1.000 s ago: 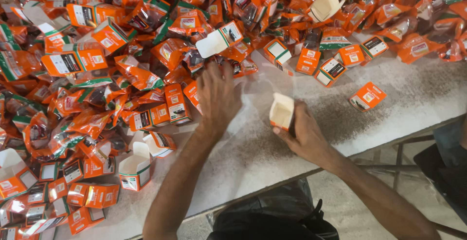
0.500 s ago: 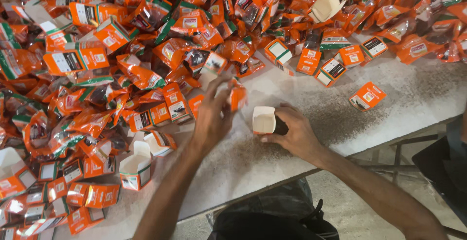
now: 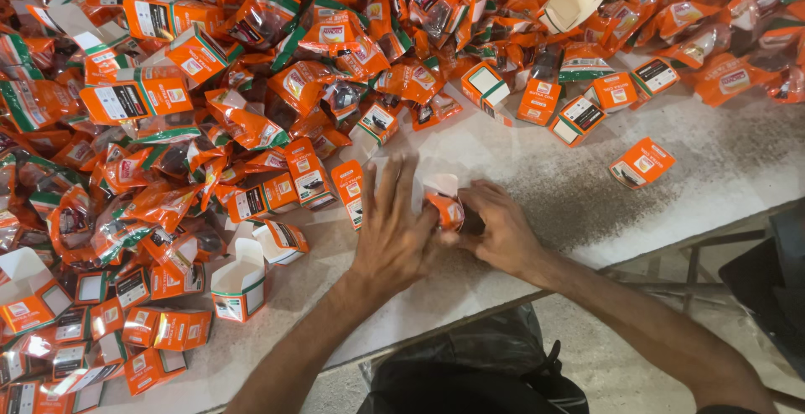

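**Small carton and orange pouch held between both hands at the table edge**

The work looks early in a long run. 1 small carton (image 3: 443, 198) sits between the 2 hands, its white flap up and an orange pouch (image 3: 445, 210) showing at its mouth, so I judge the filling under way and the closing not yet done. Whether the pouch is fully inside cannot be told, since fingers cover the lower part.

The left hand (image 3: 394, 234) lies flat, fingers spread, pressing against the carton's left side. The right hand (image 3: 501, 231) is curled around its right side, grasping it. The carton rests on the pale table (image 3: 721, 162), near the front edge.

Beyond the carton, toward the far side and the left, a deep heap of orange pouches and folded cartons (image 3: 210, 104) is spread, which suggests much remains. Left of the carton, near the front edge, 1 open empty carton (image 3: 239, 281) stands upright. Right of the carton, 1 closed orange box (image 3: 641, 163) lies apart from the heap.
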`<state>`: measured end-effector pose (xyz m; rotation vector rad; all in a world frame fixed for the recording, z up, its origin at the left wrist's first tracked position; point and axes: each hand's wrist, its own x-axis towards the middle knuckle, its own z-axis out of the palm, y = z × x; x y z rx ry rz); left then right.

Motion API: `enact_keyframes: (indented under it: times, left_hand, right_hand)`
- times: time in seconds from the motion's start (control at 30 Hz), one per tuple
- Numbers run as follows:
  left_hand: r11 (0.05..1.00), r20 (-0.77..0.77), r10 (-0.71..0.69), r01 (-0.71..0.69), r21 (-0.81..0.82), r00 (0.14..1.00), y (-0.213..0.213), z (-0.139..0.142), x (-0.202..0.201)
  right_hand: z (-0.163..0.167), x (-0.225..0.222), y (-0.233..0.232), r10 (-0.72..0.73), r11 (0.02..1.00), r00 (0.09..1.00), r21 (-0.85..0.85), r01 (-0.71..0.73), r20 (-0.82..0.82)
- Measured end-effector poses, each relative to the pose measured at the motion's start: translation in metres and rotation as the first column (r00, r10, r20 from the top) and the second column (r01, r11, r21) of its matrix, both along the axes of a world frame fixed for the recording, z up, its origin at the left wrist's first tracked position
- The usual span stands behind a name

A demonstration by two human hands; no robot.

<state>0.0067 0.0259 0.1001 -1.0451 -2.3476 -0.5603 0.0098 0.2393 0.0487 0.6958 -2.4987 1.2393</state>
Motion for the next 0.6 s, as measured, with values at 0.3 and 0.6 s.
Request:
enact_keyframes:
  times: [0.3, 0.6]
  left_hand:
    - [0.811, 0.564, 0.155, -0.431, 0.396, 0.811, 0.026, -0.011, 0.000]
    - [0.821, 0.845, -0.004, -0.481, 0.308, 0.535, 0.024, -0.058, -0.026]
  right_hand:
    - [0.008, 0.001, -0.002, 0.021, 1.000, 1.000, -0.009, -0.021, -0.007]
    - [0.002, 0.010, -0.003, -0.036, 0.997, 0.999, -0.074, 0.037, 0.018]
